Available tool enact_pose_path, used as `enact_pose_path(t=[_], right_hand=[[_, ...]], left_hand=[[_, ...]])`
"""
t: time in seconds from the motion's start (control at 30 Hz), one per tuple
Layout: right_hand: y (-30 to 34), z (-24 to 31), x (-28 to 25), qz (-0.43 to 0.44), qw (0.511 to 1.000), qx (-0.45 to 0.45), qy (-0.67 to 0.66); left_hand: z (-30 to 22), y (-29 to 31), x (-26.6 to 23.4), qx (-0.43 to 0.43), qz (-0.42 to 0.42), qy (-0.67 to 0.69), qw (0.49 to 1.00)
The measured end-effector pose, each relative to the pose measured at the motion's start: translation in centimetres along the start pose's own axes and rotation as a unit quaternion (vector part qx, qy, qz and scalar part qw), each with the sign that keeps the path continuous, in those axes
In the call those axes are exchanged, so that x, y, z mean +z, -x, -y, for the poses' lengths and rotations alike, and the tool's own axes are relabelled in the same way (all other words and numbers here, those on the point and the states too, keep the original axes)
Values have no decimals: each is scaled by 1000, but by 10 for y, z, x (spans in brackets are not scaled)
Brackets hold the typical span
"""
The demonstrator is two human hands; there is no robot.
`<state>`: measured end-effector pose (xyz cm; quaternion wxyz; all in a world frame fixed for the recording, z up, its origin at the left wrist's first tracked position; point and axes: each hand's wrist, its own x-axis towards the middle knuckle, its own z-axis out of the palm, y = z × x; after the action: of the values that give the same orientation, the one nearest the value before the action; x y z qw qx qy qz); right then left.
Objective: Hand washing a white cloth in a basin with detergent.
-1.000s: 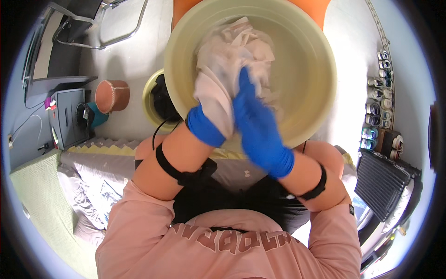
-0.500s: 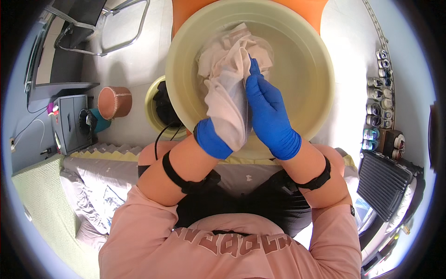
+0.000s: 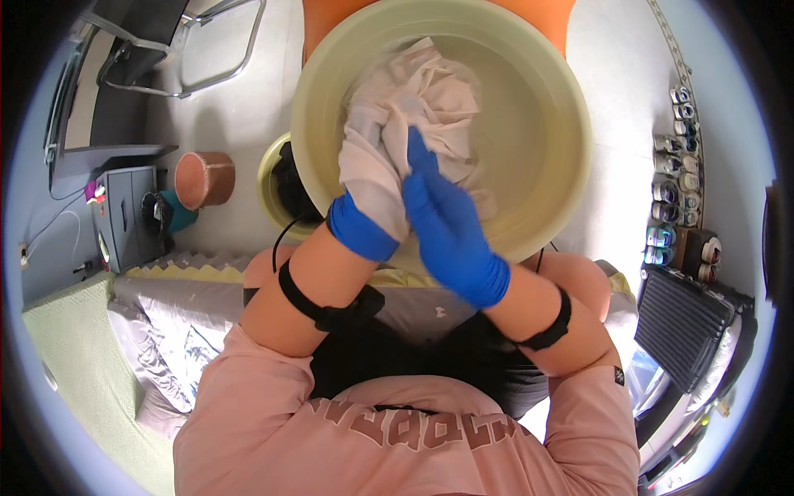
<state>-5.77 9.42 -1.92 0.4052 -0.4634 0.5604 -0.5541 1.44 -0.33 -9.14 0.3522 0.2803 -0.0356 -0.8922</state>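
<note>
A pale pink garment [image 3: 438, 116] lies bunched and wet in a large cream-yellow basin [image 3: 575, 165] with cloudy water. My left hand [image 3: 362, 230], in a blue rubber glove, is covered by the cloth. Only the glove's cuff shows at the wrist, so its fingers are hidden. Also in a blue glove, my right hand [image 3: 447, 223] lies against the right side of the draped cloth, its fingers stretched forward and slightly blurred. Black straps ring both forearms.
An orange stool [image 3: 529, 12] is under the basin. To the left are a smaller yellow basin [image 3: 269, 178] with dark cloth, a brown bucket [image 3: 204, 180] and a grey cabinet [image 3: 131, 219]. Shoes [image 3: 666, 190] and a black suitcase [image 3: 685, 326] line the right side.
Both hands have shifted left. My right hand has come back toward me and slid down along the cloth, which now lies more twisted over my left hand.
</note>
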Motion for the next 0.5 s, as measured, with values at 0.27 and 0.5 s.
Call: enact_pose_path(t=[0.27, 0.5], right_hand=[[6, 0, 1, -33, 998, -44, 6], [11, 7, 7, -68, 993, -72, 60]], left_hand=[[-13, 15, 28, 11, 124, -115, 985], [-17, 4, 1, 1, 324, -55, 945]])
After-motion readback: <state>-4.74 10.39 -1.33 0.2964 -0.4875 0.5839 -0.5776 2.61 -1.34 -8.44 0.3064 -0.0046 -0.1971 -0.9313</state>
